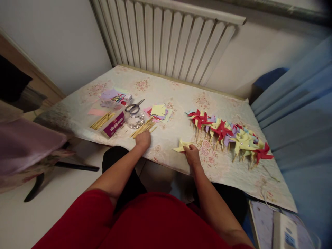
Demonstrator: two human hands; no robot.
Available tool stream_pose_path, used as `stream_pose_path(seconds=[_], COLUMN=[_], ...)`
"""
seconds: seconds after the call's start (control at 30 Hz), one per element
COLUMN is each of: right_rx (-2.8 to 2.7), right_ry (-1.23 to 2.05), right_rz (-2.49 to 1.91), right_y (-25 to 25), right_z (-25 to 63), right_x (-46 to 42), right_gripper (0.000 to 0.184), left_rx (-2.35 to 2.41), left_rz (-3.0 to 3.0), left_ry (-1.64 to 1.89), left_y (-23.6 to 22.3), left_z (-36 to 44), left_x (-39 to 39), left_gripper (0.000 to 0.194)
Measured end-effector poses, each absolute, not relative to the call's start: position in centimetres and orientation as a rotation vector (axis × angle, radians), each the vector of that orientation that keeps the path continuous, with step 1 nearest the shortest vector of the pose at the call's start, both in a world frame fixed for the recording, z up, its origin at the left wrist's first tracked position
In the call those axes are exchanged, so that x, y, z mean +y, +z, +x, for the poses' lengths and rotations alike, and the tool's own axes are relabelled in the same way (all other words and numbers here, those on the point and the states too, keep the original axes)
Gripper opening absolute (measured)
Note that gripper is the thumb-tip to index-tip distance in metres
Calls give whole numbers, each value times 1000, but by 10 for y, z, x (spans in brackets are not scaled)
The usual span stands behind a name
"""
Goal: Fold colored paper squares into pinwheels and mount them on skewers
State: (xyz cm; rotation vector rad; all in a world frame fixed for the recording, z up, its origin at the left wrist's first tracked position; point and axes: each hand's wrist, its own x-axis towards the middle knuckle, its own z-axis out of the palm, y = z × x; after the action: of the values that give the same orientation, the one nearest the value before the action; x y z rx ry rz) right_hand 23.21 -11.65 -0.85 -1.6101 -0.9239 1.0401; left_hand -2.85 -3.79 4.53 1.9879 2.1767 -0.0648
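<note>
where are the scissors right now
In the head view, the scissors are left of centre, at the far edge of the round dish, between the purple-labelled box and the stacked paper squares.

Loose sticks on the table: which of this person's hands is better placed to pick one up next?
Probably the left hand: it is right at the loose sticks, while the right hand is farther off and holds a yellow pinwheel.
</note>
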Motion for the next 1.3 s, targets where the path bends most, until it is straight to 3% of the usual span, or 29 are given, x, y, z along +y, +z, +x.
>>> stream_pose_path(seconds=[0.87, 1.3], right_rx=[-937, -972], right_ry=[1019, 983], right_rz=[-1592, -1628], right_y=[-8, -7], right_z=[232, 233], right_x=[-117, -117], right_gripper=[21, 21], left_rx=[2103, 1851], left_rz=[2272, 2432], left_ry=[-6, 32], left_y=[41, 31], left_z=[-19, 2], left_x=[-53, -67], left_gripper=[34, 31])
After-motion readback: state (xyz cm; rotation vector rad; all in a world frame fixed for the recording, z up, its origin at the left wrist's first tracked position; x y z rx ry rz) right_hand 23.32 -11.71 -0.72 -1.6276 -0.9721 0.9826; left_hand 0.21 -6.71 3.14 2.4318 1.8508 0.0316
